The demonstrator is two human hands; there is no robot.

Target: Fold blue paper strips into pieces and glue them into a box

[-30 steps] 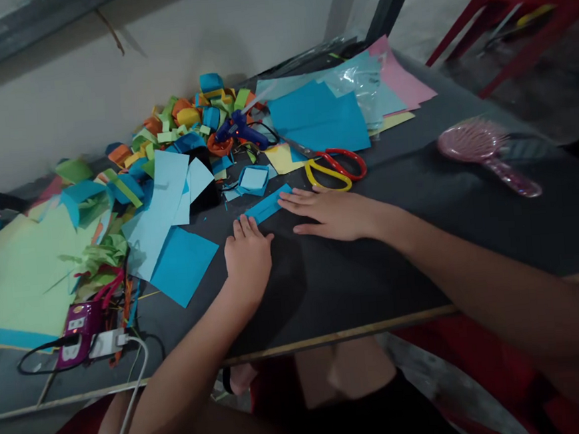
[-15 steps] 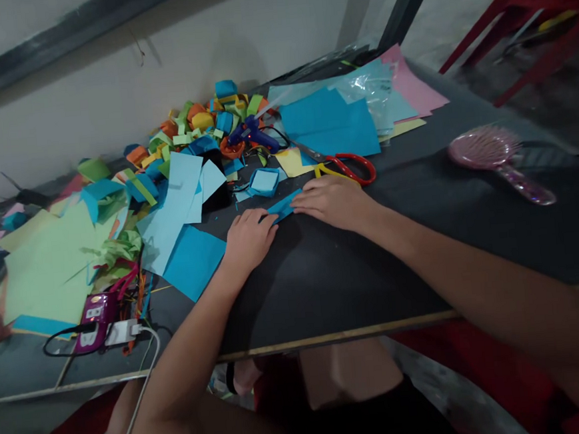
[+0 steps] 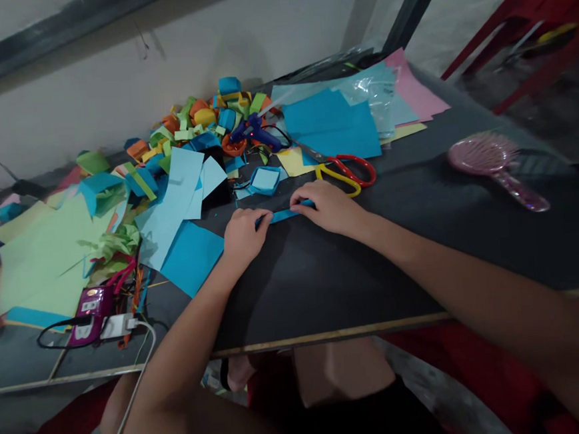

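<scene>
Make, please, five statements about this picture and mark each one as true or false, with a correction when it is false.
1. The left hand and the right hand both hold the same blue paper strip. True.
2. The scissors have two black handle loops. False: one loop is red and the other is yellow.
3. The hairbrush lies to the right of the scissors. True.
4. The right hand grips the glue gun. False: the glue gun lies beyond the hands, beside the pile of coloured paper pieces.
5. The pink paper lies farther back than the hairbrush. True.
</scene>
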